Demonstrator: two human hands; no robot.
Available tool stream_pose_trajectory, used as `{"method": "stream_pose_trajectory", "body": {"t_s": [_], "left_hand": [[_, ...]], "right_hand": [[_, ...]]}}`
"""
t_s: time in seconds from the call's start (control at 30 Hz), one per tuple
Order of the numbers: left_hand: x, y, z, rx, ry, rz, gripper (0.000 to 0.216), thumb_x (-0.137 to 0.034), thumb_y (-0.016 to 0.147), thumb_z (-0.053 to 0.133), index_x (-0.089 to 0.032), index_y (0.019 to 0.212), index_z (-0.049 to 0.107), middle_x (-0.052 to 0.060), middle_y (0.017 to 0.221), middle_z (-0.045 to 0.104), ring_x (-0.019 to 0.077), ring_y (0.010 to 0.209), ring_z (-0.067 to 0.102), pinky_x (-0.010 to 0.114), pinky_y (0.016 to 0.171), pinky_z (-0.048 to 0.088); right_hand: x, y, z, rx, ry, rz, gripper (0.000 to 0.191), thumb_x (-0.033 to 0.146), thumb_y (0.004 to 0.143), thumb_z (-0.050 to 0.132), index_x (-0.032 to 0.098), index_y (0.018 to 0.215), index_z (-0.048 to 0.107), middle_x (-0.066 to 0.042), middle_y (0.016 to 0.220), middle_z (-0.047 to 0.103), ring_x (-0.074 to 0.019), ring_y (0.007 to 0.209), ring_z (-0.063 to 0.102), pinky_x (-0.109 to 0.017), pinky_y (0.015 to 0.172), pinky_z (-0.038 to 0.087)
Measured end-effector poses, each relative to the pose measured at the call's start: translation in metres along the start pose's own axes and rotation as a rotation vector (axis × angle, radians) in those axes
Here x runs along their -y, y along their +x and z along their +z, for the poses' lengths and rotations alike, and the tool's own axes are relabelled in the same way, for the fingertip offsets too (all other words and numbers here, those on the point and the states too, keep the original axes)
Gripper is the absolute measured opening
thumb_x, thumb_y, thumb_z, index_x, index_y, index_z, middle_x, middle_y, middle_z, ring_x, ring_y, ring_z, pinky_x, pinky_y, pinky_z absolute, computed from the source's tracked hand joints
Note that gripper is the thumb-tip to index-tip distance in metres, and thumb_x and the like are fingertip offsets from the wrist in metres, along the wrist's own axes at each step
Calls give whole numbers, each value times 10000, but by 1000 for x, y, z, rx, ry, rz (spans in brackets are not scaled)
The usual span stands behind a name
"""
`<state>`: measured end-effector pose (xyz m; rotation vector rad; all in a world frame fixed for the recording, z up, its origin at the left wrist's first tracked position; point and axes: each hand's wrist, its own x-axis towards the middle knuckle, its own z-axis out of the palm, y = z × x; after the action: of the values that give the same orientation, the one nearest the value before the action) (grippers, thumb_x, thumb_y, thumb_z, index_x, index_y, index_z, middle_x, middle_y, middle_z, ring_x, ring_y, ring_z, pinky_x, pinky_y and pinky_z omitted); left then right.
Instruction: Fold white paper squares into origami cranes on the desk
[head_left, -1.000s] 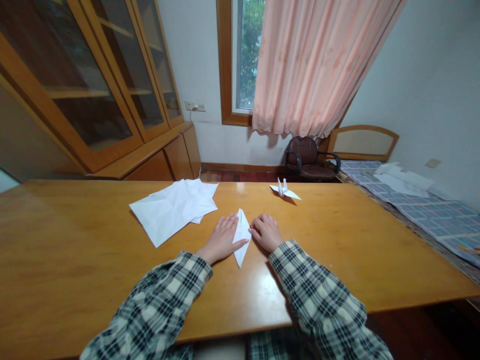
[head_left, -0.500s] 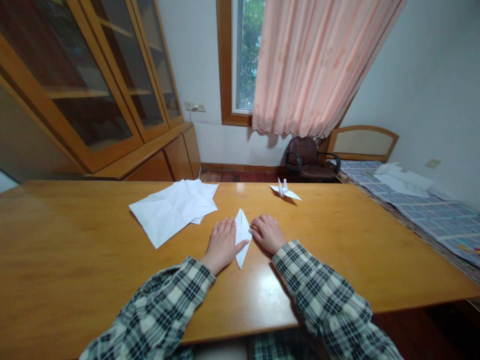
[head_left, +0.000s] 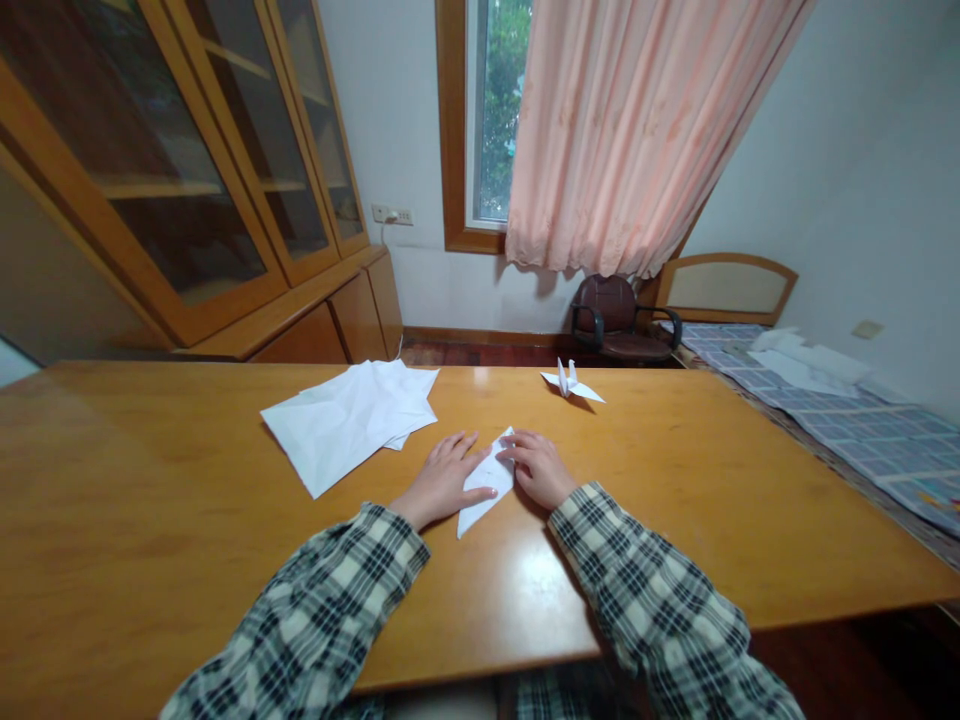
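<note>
A narrow, pointed piece of folded white paper [head_left: 484,483] lies on the wooden table [head_left: 187,500] between my hands, tilted with its far tip to the right. My left hand [head_left: 442,477] rests flat on its left side, fingers spread and thumb lying across the paper. My right hand [head_left: 538,467] has its fingers curled and pinches the paper's far right edge. Both forearms wear plaid sleeves.
A stack of loose white sheets [head_left: 349,420] lies to the left of my hands. A finished paper crane [head_left: 571,381] stands at the table's far edge. Beyond are a dark office chair [head_left: 615,318], a glass-door cabinet [head_left: 187,180], a pink curtain and a bed on the right.
The folded paper has turned clockwise, its far tip swinging right under my right hand. My left hand's fingers have spread a little wider.
</note>
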<state>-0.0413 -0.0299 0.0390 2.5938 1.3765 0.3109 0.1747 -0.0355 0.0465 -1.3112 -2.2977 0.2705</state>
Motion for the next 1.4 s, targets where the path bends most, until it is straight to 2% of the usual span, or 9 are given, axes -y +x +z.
{"method": "stream_pose_trajectory", "body": {"t_s": [0.13, 0.27, 0.53, 0.73, 0.97, 1.07, 1.17, 1.27, 1.4], "left_hand": [[-1, 0, -5, -16, 4, 5, 696, -638, 755, 543, -321, 1362, 420, 90, 1487, 311, 328, 1355, 250, 503, 1089, 201], [2, 1, -8, -80, 28, -5, 597, -551, 768, 595, -319, 1310, 493, 79, 1475, 332, 327, 1350, 254, 504, 1098, 191], [4, 2, -8, -153, 12, 38, 351, -301, 877, 499, -285, 1218, 580, 51, 1409, 432, 270, 1319, 313, 482, 1098, 248], [-3, 5, -2, -157, -95, 72, 385, -138, 877, 401, -224, 1201, 589, 56, 1322, 544, 203, 1246, 439, 437, 1082, 326], [1, 7, 3, -167, -256, 88, 392, -147, 873, 380, -194, 1202, 589, 65, 1313, 556, 185, 1225, 492, 430, 1070, 368], [1, 6, 0, -162, -266, 93, 379, -168, 879, 387, -186, 1196, 594, 68, 1311, 557, 181, 1225, 494, 411, 1073, 370], [2, 7, -1, -149, -264, 101, 371, -173, 880, 397, -170, 1191, 597, 73, 1304, 564, 178, 1222, 495, 391, 1081, 361], [3, 8, 0, -148, -265, 109, 367, -172, 880, 403, -174, 1191, 597, 74, 1301, 566, 182, 1225, 493, 395, 1086, 352], [6, 9, 5, -157, -275, 120, 370, -172, 880, 410, -175, 1207, 583, 77, 1311, 557, 180, 1233, 483, 396, 1088, 348]], "right_hand": [[-1, 0, 1, 41, 13, 60, 410, 50, 770, 476, 264, 1068, 660, -33, 1207, 624, -195, 1209, 468, -410, 970, 327], [-1, 0, -1, 16, -28, 93, 354, 98, 801, 493, 263, 1064, 662, -33, 1191, 635, -203, 1183, 475, -410, 967, 311], [1, -1, -7, -25, -124, 121, 191, 251, 858, 544, 260, 987, 685, -52, 1016, 644, -208, 981, 479, -359, 856, 322], [1, -1, -7, -22, -157, 161, 175, 314, 859, 563, 249, 970, 681, -52, 924, 601, -202, 920, 461, -336, 817, 308], [1, -1, -9, -8, -184, 167, 177, 318, 852, 562, 244, 963, 678, -52, 902, 576, -201, 910, 460, -339, 807, 314], [1, -2, -7, -70, -153, 149, 177, 290, 845, 549, 233, 949, 680, -66, 978, 578, -210, 963, 477, -359, 855, 342], [-1, -1, -2, -122, -62, 70, 280, 225, 834, 522, 213, 1091, 632, -92, 1144, 566, -216, 1084, 480, -381, 942, 363], [-3, 0, 5, -83, 12, -30, 444, 171, 825, 472, 182, 1267, 516, -121, 1313, 502, -220, 1242, 415, -425, 1038, 328], [-2, 0, 10, -34, 27, -75, 501, 157, 824, 442, 146, 1325, 457, -138, 1414, 414, -219, 1348, 305, -474, 1105, 251]]}}
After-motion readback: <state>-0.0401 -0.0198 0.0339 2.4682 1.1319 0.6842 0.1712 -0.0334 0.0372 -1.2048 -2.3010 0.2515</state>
